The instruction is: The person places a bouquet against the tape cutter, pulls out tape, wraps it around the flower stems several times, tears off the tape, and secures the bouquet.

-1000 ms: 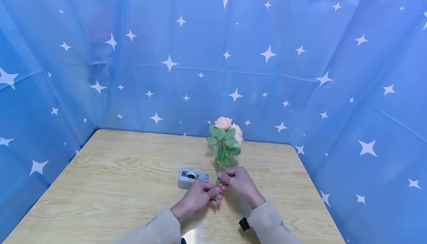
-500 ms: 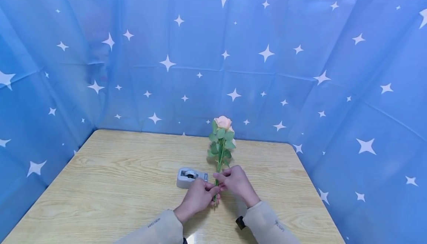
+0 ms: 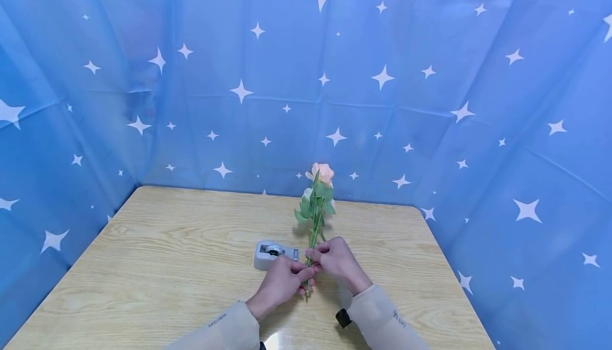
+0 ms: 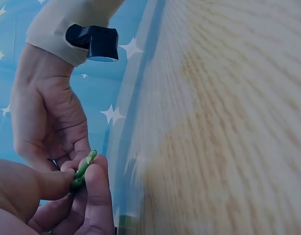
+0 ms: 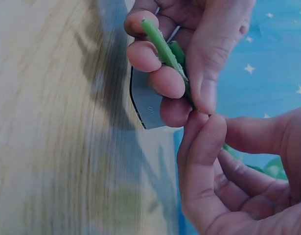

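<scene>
Beside the tape dispenser (image 3: 264, 258), the left hand (image 3: 281, 281) and right hand (image 3: 337, 261) are pinching the flower stems (image 3: 314, 235), seemingly to bundle them.

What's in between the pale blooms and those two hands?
Below the pale blooms come green leaves, then green stems running down to the right hand and left hand. The head view shows this.
</scene>
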A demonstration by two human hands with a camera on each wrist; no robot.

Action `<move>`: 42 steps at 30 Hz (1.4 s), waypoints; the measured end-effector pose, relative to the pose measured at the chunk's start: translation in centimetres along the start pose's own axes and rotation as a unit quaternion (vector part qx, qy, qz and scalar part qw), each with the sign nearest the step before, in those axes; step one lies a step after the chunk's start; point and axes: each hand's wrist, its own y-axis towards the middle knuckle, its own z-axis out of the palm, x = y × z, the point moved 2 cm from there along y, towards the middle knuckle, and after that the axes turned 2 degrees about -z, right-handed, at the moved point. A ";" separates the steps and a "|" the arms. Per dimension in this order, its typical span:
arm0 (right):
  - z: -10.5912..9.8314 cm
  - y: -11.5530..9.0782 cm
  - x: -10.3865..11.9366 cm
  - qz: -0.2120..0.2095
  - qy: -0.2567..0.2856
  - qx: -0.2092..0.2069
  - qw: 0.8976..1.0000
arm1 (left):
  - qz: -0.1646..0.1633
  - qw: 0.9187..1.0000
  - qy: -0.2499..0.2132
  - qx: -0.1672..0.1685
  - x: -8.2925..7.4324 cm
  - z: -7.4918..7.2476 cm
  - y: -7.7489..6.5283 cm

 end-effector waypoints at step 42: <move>-0.1 -0.2 0.0 -0.019 0.033 0.023 0.999 | -0.038 0.995 -0.081 0.050 0.7 0.1 0.1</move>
